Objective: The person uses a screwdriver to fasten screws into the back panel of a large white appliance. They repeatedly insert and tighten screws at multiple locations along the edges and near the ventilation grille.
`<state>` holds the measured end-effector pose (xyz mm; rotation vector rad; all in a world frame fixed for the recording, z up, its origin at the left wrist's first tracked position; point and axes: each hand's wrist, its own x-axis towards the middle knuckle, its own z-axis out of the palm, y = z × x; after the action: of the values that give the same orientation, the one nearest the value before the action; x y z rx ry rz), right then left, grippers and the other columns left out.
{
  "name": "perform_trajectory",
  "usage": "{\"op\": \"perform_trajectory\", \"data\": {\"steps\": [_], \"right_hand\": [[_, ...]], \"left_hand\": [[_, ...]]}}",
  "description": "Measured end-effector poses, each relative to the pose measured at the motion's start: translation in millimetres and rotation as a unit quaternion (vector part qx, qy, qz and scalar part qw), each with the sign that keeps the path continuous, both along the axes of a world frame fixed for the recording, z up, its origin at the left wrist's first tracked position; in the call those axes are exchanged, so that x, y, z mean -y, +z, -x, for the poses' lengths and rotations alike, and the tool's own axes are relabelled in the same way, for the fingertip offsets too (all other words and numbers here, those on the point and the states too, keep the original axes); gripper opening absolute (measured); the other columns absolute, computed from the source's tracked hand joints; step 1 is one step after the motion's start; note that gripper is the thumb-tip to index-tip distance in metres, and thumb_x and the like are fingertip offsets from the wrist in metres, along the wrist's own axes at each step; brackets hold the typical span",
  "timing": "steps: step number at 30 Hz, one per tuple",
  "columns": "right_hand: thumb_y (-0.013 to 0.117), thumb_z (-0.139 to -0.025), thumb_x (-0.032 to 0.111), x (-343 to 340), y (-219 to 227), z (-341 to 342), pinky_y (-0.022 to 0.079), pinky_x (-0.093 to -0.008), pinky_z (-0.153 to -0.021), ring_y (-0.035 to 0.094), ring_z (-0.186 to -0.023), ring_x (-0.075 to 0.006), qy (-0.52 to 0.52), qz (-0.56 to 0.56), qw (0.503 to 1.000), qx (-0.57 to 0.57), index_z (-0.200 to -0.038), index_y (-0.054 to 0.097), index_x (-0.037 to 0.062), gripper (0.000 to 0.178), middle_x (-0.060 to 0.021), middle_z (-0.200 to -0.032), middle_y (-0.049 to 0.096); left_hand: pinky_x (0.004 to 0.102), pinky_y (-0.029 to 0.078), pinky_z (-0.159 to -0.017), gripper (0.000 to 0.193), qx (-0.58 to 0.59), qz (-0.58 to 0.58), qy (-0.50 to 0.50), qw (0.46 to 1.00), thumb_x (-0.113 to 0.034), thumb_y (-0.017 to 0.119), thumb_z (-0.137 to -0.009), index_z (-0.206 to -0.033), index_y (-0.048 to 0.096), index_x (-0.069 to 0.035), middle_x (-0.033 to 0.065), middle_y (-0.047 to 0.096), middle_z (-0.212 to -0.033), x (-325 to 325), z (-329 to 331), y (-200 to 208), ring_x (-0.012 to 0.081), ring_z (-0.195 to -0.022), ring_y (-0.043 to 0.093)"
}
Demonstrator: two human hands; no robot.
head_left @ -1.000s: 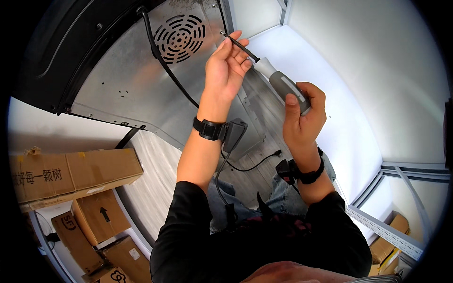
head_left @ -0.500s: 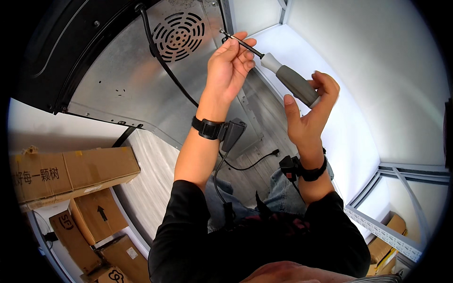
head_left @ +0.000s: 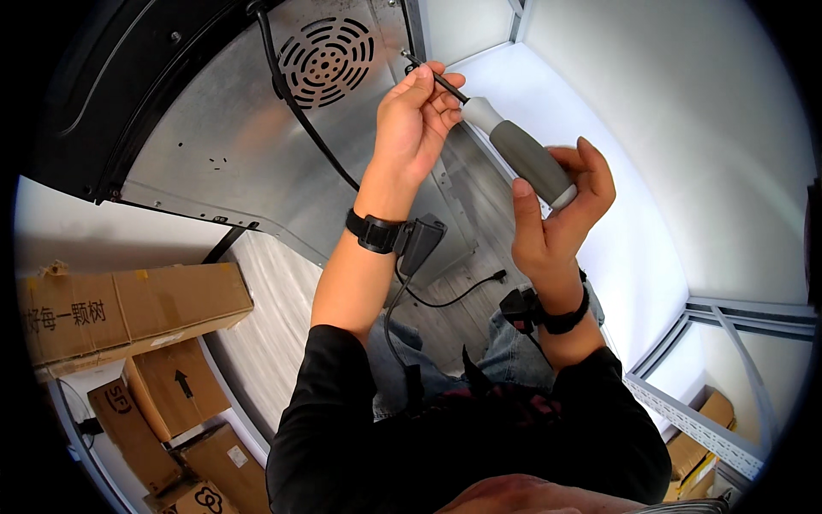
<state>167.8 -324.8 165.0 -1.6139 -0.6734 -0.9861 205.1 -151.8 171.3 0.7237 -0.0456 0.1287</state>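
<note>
Over the last second, the right hand [head_left: 558,230] has slackened at the handle end of the grey screwdriver [head_left: 529,161], whose lighter panel has rolled out of sight, suggesting that the tool was turned and the hand is now resetting its hold. Its thumb stands apart from the grip while the fingers curl loosely behind it; whether they touch cannot be told. The left hand [head_left: 409,124], at upper centre, stays pinched around the shaft, steadying it. The screwdriver slants from right of centre toward the metal back panel [head_left: 257,184], its tip scarcely shifted, so alignment seems kept.
</note>
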Motion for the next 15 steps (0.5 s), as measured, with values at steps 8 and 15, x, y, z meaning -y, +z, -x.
{"op": "perform_trajectory", "data": {"steps": [8, 15], "right_hand": [[0.067, -0.081, 0.013, -4.4, 7.2, 8.1, 0.046, -0.0302, -0.065, 0.057, -0.072, -0.0232, 0.016, 0.0, 1.0, -0.012, -0.118, 0.046, -0.0005, 0.044, -0.015, -0.092, 0.055], [0.069, -0.081, 0.018, 4.0, 5.5, 25.7, 0.044, -0.0373, -0.077, 0.053, -0.092, -0.0291, 0.06, 0.039, 0.974, -0.217, -0.115, 0.048, -0.0025, 0.046, -0.0185, -0.102, 0.051]], "left_hand": [[0.027, 0.05, -0.062, 0.018, 0.016, 0.019, -0.031, 0.999, -0.019, 0.045, -0.098, -0.099, 0.055, -0.005, 0.0081, 0.064, -0.091, 0.9, 3.1, 1.6, 0.0117, -0.069, 0.056], [0.0268, 0.048, -0.061, 0.019, -0.007, 0.001, -0.024, 1.0, -0.018, 0.043, -0.098, -0.103, 0.054, -0.004, 0.011, 0.064, -0.092, 0.6, 3.4, 1.4, 0.0133, -0.067, 0.056]]}}
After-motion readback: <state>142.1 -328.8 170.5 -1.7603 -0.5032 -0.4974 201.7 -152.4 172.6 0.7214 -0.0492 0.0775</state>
